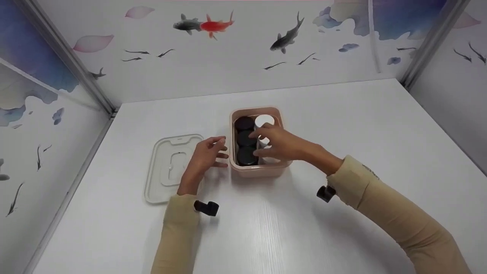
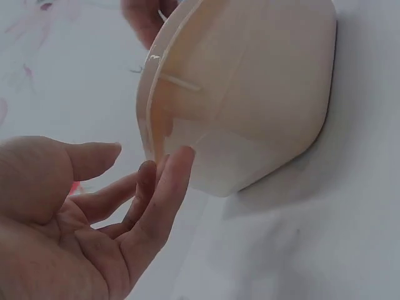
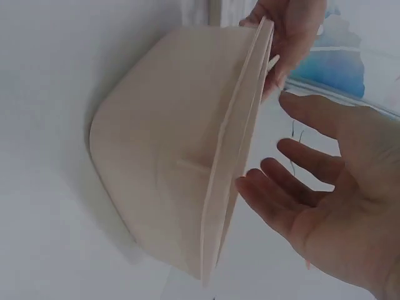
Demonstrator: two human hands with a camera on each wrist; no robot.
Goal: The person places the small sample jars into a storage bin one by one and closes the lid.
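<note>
A pink plastic bin [image 1: 262, 173] stands upright on the table, without its cover. In it, round black-topped containers [image 1: 247, 156] form a row along the left side, with white-topped ones [image 1: 264, 120] to their right, partly hidden by my hand. My right hand [image 1: 283, 142] hovers over the bin's opening, fingers loosely bent and apart; the right wrist view shows nothing between them, beside the bin's rim [image 3: 215, 181]. Just left of the bin is my left hand [image 1: 207, 154], its fingers spread and holding nothing. Its fingertips come close to the bin wall [image 2: 269, 81]; contact is unclear.
A pale translucent lid [image 1: 159, 190] lies flat on the white table [image 1: 258, 236], partly under my left hand and wrist. Panels with painted fish [image 1: 215, 26] enclose the table at the back and both sides. Small black devices [image 1: 207, 208] sit at both wrists.
</note>
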